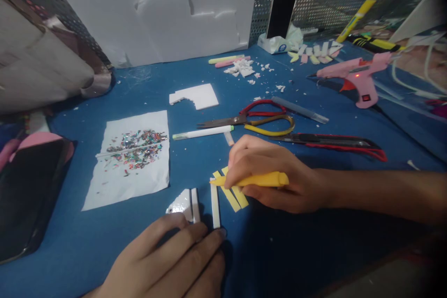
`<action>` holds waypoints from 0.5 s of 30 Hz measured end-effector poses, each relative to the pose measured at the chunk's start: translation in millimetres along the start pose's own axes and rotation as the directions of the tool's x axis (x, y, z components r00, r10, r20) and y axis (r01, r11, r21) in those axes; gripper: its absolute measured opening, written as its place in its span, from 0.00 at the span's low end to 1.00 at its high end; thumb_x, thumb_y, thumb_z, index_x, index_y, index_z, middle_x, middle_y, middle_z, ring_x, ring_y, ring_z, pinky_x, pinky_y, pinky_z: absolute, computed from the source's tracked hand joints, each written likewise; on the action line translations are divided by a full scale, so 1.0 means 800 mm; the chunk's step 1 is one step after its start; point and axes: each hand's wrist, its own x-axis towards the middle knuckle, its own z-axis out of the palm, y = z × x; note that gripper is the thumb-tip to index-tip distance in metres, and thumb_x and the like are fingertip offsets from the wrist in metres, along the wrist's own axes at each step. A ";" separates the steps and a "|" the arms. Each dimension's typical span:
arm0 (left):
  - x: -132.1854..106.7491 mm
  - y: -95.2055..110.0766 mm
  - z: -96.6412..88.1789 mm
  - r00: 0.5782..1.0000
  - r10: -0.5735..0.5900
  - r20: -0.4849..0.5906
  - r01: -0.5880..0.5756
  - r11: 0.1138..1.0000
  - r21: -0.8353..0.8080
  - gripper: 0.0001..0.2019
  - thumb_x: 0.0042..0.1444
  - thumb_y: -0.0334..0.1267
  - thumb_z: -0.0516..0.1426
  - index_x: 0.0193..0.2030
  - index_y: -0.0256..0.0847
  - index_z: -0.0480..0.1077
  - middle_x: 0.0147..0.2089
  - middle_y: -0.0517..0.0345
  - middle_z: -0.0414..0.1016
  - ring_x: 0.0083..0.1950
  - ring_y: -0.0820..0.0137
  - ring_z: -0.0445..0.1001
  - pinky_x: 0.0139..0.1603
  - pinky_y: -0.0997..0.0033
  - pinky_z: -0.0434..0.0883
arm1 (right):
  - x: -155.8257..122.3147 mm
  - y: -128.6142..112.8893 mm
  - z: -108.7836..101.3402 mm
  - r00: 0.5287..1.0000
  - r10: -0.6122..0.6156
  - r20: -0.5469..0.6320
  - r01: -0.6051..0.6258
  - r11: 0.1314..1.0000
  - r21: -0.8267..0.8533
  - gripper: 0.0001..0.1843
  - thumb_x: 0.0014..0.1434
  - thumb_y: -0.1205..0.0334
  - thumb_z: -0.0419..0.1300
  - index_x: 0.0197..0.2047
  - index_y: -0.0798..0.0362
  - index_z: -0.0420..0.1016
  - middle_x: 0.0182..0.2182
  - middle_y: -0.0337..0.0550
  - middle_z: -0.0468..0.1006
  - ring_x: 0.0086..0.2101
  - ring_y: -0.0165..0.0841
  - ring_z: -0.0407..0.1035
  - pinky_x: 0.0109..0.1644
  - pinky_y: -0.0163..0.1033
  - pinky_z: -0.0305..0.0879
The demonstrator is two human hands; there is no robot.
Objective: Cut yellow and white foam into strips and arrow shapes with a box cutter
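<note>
My right hand [275, 172] grips a yellow marker [260, 180] in a pinch. The marker's tip rests at the top end of a narrow white foam strip [215, 205]. My left hand [174, 256] lies with its fingers stretched out, a fingertip against the strip's lower end. Just left of this strip are another white strip [195, 205] and a shiny white piece [180, 206], both partly behind my left fingers. Yellow strips [230, 195] lie beside the marker, partly covered by my right hand.
Behind my hands lie scissors [237, 120], a white-barrelled pen [202, 133] and a box cutter [324, 142]. Left is paper [159, 186] with glittery flakes. A pink glue gun [363, 77] with its light on stands at right. One phone [284, 4] leans upright; another [31, 195] lies left.
</note>
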 end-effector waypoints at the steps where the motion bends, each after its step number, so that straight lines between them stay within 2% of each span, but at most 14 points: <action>1: 0.000 0.001 0.000 1.000 -0.006 -0.003 0.006 1.000 -0.007 0.11 0.62 0.29 0.51 0.43 0.39 0.74 0.49 0.59 0.77 0.48 0.68 0.74 0.54 0.60 0.65 | 0.000 0.000 0.000 1.000 -0.001 0.003 0.001 1.000 -0.005 0.08 0.63 0.64 0.54 0.41 0.58 0.73 0.33 0.44 0.75 0.38 0.32 0.64 0.48 0.42 0.63; 4: -0.001 0.001 0.001 1.000 -0.005 0.005 0.006 1.000 -0.015 0.11 0.62 0.28 0.51 0.43 0.39 0.74 0.50 0.58 0.77 0.48 0.67 0.74 0.54 0.60 0.65 | 0.000 0.001 0.001 1.000 -0.021 0.023 0.021 1.000 0.002 0.08 0.63 0.65 0.54 0.40 0.57 0.73 0.33 0.44 0.76 0.39 0.33 0.64 0.48 0.42 0.63; 15: -0.005 0.000 0.001 1.000 0.017 -0.012 -0.017 0.999 -0.027 0.11 0.62 0.29 0.52 0.44 0.39 0.74 0.51 0.59 0.77 0.49 0.68 0.74 0.54 0.60 0.65 | 0.001 0.005 0.003 0.965 -0.220 0.145 0.201 0.970 0.137 0.08 0.62 0.64 0.56 0.39 0.61 0.73 0.30 0.43 0.76 0.37 0.28 0.67 0.52 0.38 0.65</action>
